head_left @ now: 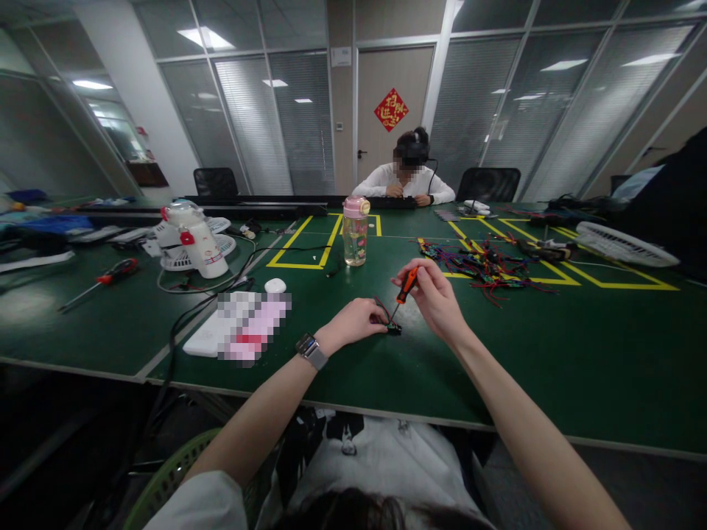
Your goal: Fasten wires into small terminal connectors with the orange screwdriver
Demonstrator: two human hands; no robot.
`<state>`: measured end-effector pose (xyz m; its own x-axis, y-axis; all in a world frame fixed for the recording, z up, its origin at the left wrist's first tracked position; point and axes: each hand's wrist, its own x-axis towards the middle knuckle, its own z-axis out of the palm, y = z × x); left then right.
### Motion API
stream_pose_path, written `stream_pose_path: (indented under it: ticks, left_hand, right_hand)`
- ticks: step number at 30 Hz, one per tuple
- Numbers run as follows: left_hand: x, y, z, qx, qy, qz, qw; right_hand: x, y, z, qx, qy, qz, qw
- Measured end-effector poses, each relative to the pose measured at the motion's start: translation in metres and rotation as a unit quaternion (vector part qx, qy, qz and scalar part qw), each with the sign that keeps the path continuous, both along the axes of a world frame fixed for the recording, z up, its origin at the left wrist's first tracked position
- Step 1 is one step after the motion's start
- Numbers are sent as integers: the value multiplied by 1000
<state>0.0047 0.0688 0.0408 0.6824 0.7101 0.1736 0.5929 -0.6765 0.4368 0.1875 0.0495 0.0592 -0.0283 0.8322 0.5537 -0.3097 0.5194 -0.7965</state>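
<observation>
My right hand (pixel 434 293) is closed around the orange and black handle of a screwdriver (pixel 407 285). Its shaft slants down to a small circuit board (pixel 393 328) with a green and black body on the green table. The fingers of my left hand (pixel 361 321) are closed on the board's left side, with thin dark and red wires by the fingertips. Whether the screwdriver tip touches a screw is too small to tell. A watch is on my left wrist.
A pink-lidded bottle (pixel 355 234) stands beyond my hands. Wired circuit boards (pixel 489 261) are heaped to the right. At left are a white power bank (pixel 213 331), a white kettle-shaped bottle (pixel 196 239) and another screwdriver (pixel 107 280). A person (pixel 409 173) sits across the table (pixel 552 353).
</observation>
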Motion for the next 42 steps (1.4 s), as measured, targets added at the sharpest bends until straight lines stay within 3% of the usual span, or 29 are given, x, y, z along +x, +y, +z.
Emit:
stream_pose_path:
  ticks: [6, 14, 21, 35, 42]
  left_hand:
    - [0, 1, -1, -7, -9, -4, 1000]
    - [0, 0, 1, 2, -2, -4, 1000]
    - [1, 1, -1, 2, 6, -1, 1000]
    - [0, 0, 1, 5, 9, 0, 1000]
    - [0, 0, 0, -4, -5, -1, 1000]
  right_hand:
    - [5, 2, -1, 26, -49, -45, 997]
    - [1, 1, 2, -7, 6, 17, 1000]
    - [4, 3, 1, -1, -7, -35, 999]
    - [5, 3, 3, -21, 25, -4, 999]
    - [1, -2, 8, -59, -4, 44, 997]
